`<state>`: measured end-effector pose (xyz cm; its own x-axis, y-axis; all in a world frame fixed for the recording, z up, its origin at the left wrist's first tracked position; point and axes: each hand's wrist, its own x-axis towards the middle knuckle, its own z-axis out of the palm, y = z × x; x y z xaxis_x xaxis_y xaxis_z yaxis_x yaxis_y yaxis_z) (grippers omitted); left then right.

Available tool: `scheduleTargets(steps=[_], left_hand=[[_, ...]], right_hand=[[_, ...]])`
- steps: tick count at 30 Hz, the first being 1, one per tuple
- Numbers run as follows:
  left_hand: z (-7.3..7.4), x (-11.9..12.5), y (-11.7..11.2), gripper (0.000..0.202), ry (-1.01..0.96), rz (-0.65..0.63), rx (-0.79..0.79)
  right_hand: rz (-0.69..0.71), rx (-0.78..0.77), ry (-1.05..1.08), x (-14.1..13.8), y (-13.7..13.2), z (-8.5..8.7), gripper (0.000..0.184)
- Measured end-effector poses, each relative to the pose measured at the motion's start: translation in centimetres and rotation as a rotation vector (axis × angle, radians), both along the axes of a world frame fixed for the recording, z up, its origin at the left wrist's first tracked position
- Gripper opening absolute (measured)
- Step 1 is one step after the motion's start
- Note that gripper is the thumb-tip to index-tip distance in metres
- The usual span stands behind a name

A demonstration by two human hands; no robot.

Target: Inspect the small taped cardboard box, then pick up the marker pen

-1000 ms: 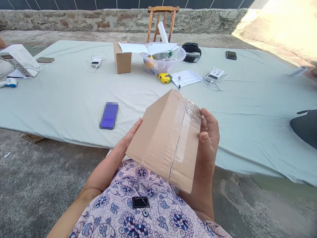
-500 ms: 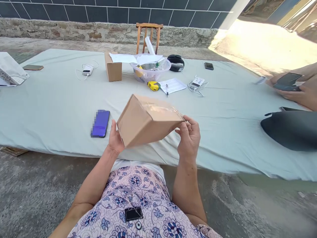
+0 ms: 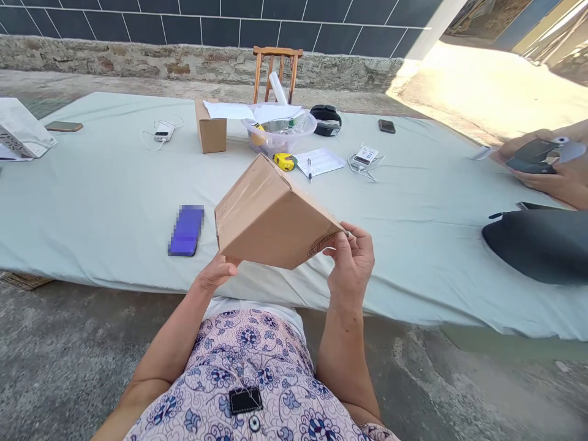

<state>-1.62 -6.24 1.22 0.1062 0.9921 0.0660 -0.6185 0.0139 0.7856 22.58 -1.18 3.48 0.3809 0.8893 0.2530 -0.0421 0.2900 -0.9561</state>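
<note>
A brown cardboard box (image 3: 271, 214) is held tilted above the near edge of the table, one corner pointing up and clear tape shining on a side. My right hand (image 3: 351, 257) pinches its right corner between thumb and fingers, beside some dark printing. Under the lower left of the box, my left hand (image 3: 219, 271) supports it; the thumb shows and most of the fingers are hidden behind the cardboard. On the cloth left of the box lies a phone (image 3: 186, 231) with a blue screen.
On the cloth-covered table (image 3: 114, 184) stand a smaller cardboard box (image 3: 212, 133), a plastic basin (image 3: 275, 142), a yellow tape measure (image 3: 285, 162), paper with a pen (image 3: 309, 168) and power banks. At right are a black case (image 3: 537, 245) and another person's hands (image 3: 558, 177) holding a dark object.
The box has turned in my hands, its near face swinging round and its top corner rising. My left hand has shifted from the box's left side to beneath it; my right hand keeps its corner.
</note>
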Motion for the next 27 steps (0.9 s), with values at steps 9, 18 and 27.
scheduleTargets(steps=[9,18,27], left_hand=[[-0.1,2.3,0.5,0.153,-0.058,0.121,-0.116],[-0.4,2.4,0.7,0.133,-0.033,0.032,-0.213],[-0.6,2.4,0.1,0.11,0.091,-0.016,-0.107]], right_hand=[[0.014,0.067,-0.057,-1.2,-1.1,0.1,0.045],[-0.062,0.117,-0.101,-1.8,-1.7,0.6,0.037],[-0.069,0.235,-0.276,-3.0,-3.1,0.9,0.035]])
